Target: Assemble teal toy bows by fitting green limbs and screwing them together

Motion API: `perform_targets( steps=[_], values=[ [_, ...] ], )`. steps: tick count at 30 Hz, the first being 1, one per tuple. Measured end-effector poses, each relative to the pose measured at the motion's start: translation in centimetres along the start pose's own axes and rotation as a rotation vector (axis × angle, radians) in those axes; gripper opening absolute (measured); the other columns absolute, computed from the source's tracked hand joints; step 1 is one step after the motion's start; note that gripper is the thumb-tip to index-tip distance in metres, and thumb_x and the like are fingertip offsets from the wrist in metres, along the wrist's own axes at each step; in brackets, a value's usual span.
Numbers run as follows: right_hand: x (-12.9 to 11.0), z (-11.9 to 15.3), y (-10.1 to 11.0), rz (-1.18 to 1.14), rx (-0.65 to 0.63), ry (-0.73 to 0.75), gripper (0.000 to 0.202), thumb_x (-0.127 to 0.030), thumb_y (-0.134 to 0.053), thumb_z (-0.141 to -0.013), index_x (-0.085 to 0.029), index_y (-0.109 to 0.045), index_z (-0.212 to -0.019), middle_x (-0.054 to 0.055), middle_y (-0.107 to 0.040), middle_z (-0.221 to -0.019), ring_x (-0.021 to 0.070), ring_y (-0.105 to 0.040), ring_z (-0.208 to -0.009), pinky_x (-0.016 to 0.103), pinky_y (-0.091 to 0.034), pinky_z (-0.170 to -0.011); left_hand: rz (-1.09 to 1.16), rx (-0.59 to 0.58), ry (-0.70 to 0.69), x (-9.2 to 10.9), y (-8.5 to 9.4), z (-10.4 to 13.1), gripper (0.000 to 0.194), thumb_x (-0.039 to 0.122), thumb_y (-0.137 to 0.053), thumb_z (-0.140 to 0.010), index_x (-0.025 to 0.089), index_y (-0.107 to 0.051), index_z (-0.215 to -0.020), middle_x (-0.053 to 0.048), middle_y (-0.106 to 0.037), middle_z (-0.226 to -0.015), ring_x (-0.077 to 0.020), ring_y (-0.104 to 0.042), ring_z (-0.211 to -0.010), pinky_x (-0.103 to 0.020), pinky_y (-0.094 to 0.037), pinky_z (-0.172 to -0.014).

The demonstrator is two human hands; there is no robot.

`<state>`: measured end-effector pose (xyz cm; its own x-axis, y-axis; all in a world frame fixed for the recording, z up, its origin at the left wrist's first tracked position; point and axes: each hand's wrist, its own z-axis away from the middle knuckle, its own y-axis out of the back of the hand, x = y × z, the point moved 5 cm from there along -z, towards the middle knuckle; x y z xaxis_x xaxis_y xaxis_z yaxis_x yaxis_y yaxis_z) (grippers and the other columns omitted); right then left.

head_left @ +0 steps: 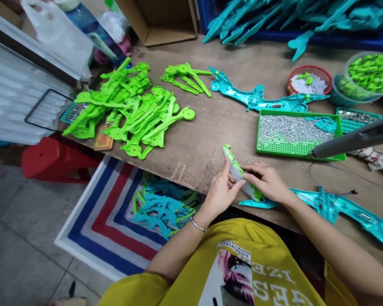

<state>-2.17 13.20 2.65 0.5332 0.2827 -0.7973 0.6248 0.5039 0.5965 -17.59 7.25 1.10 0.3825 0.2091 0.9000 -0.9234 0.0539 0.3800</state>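
A long narrow plastic part (232, 163), pale grey-white on one face and bright green along the other, is held at a slant over the front of the table. My left hand (221, 189) grips its pale side, thumb along the lower part. From the other side my right hand (266, 182) closes on the green side, fingers bent over it; whether a small piece is pinched there I cannot make out. Just below and right of my hands lies a turquoise plastic frame (330, 202) at the table edge, its left tip under the held part.
A green tray (300, 149) of small metal screws stands right, under a grey driver-like tool (354, 138). Green plastic parts (147, 114) are heaped left. Behind are another turquoise frame (234, 91), a red basket (327, 85) and a tub of green pieces (368, 76). A striped bag (115, 229) is below.
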Motion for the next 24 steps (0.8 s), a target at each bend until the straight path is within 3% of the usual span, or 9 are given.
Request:
perform_targets(
  steps=[4,7,10,12,15,17,20,22,24],
  values=[
    [-0.2,0.1,0.0,0.020,-0.006,-0.008,0.033,-0.035,-0.058,-0.095,-0.017,-0.073,-0.118,0.008,-0.071,-0.093,0.0243,-0.063,-0.091,0.038,-0.046,-0.084,-0.266,-0.008,-0.081,1.6,0.7,0.0,0.071,0.036,-0.060,-0.094,0.013,-0.034,-0.155,-0.005,-0.070,-0.085,-0.0200,-0.068,-0.077,-0.032,-0.055,-0.078],
    [-0.1,0.1,-0.1,0.029,-0.008,-0.019,0.032,-0.034,-0.058,-0.094,-0.017,-0.073,-0.118,0.008,-0.070,-0.091,0.0242,-0.062,-0.091,0.039,-0.046,-0.085,-0.521,-0.012,-0.096,2.4,1.9,-0.5,0.050,0.034,-0.050,-0.099,0.016,-0.049,-0.146,-0.011,-0.075,-0.100,-0.0241,-0.071,-0.088,-0.034,-0.054,-0.080],
    [0.0,0.0,-0.1,0.028,-0.012,-0.028,0.032,-0.031,-0.057,-0.094,-0.018,-0.072,-0.119,0.008,-0.072,-0.095,0.0239,-0.063,-0.091,0.039,-0.046,-0.086,-0.632,0.007,-0.158,3.0,4.2,-2.8,0.031,0.034,-0.045,-0.101,0.023,-0.072,-0.112,-0.010,-0.077,-0.100,-0.0240,-0.072,-0.088,-0.032,-0.052,-0.079],
    [0.1,0.0,-0.2,0.018,-0.009,-0.030,0.031,-0.030,-0.057,-0.094,-0.018,-0.073,-0.117,0.008,-0.074,-0.098,0.0238,-0.064,-0.093,0.040,-0.046,-0.087,-0.638,0.120,-0.222,3.4,6.5,-5.9,0.031,0.033,-0.046,-0.100,0.020,-0.072,-0.089,-0.010,-0.076,-0.090,-0.0242,-0.071,-0.087,-0.033,-0.051,-0.082],
    [0.0,-0.1,-0.1,0.011,0.004,-0.039,0.029,-0.030,-0.057,-0.093,-0.018,-0.074,-0.114,0.008,-0.075,-0.101,0.0241,-0.066,-0.094,0.041,-0.047,-0.089,-0.565,0.345,-0.285,3.9,9.6,-12.6,0.016,0.026,-0.053,-0.096,0.018,-0.067,-0.101,-0.011,-0.073,-0.098,-0.0251,-0.069,-0.095,-0.037,-0.049,-0.091],
    [0.0,-0.1,-0.1,0.009,0.013,-0.052,0.030,-0.030,-0.058,-0.092,-0.018,-0.073,-0.115,0.008,-0.075,-0.100,0.0241,-0.066,-0.094,0.041,-0.048,-0.089,-0.493,0.432,-0.231,3.8,10.7,-17.7,0.017,0.025,-0.063,-0.092,0.016,-0.062,-0.106,-0.014,-0.071,-0.101,-0.0287,-0.066,-0.103,-0.042,-0.046,-0.097],
    [-0.1,-0.1,0.0,-0.004,0.018,-0.078,0.034,-0.030,-0.057,-0.092,-0.017,-0.071,-0.120,0.008,-0.075,-0.099,0.0233,-0.067,-0.094,0.040,-0.051,-0.088,-0.413,0.530,-0.118,3.5,11.6,-24.4,0.046,0.016,-0.077,-0.080,0.011,-0.053,-0.120,-0.024,-0.059,-0.129,-0.0366,-0.056,-0.124,-0.049,-0.040,-0.106],
    [-0.1,0.0,0.1,-0.025,0.022,-0.099,0.036,-0.031,-0.057,-0.092,-0.016,-0.069,-0.122,0.008,-0.075,-0.101,0.0223,-0.068,-0.093,0.038,-0.052,-0.086,-0.335,0.559,-0.033,3.0,12.1,-27.6,0.055,0.008,-0.077,-0.077,0.010,-0.049,-0.124,-0.027,-0.054,-0.135,-0.0375,-0.054,-0.127,-0.050,-0.037,-0.108],
    [0.0,0.1,0.3,-0.053,0.026,-0.117,0.036,-0.031,-0.057,-0.091,-0.016,-0.069,-0.122,0.007,-0.075,-0.100,0.0211,-0.069,-0.090,0.037,-0.053,-0.085,-0.236,0.589,0.037,2.4,12.8,-29.5,0.051,0.004,-0.072,-0.081,0.010,-0.048,-0.125,-0.025,-0.057,-0.132,-0.0347,-0.054,-0.127,-0.050,-0.037,-0.107]
  ],
)
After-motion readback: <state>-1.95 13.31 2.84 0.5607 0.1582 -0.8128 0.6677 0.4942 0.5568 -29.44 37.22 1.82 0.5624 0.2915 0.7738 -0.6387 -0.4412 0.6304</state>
